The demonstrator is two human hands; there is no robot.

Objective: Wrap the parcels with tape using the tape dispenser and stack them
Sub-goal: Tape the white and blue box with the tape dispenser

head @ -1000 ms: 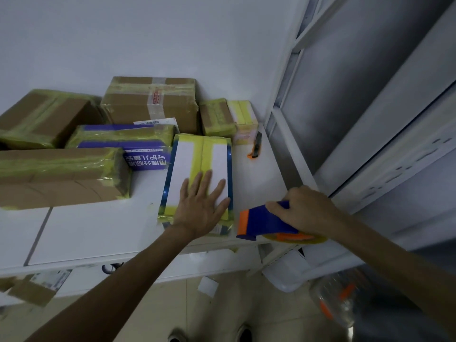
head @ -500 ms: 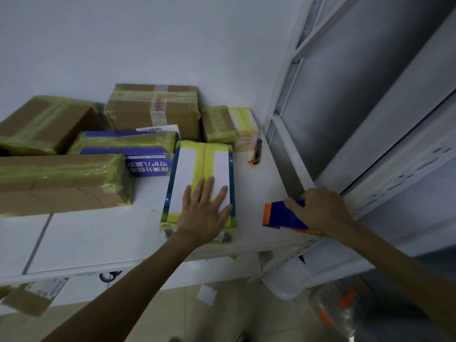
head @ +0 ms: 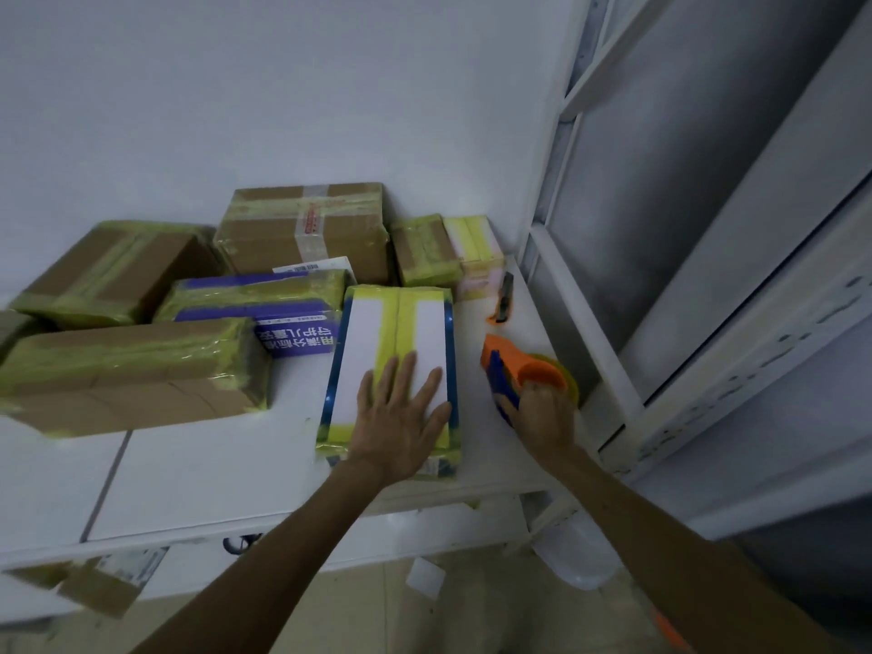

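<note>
Lying flat near the front edge of the white surface point(head: 212, 474) is a white parcel point(head: 373, 342) with a blue border. Yellow tape runs down its middle and across its near end. The left grip point(head: 398, 422) rests on the parcel's near half, palm down, with its fingers straight and spread, holding nothing. Just right of the parcel, the right grip point(head: 542, 417) is curled around the handle of the tape dispenser point(head: 507, 365). The dispenser is blue and orange, sits low over the surface with its orange nose pointing away from the person, and carries a yellow tape roll point(head: 568, 375) on its right side. Beyond it, an orange and black utility knife point(head: 504, 299) lies beside the shelf frame point(head: 627, 380).

Left of the white parcel a long brown box point(head: 127, 370) banded in yellow tape lies on the surface. Behind it are a blue box point(head: 264, 299) and further taped brown boxes point(head: 302, 233) along the wall, with two small parcels point(head: 424, 252) in the back corner.
</note>
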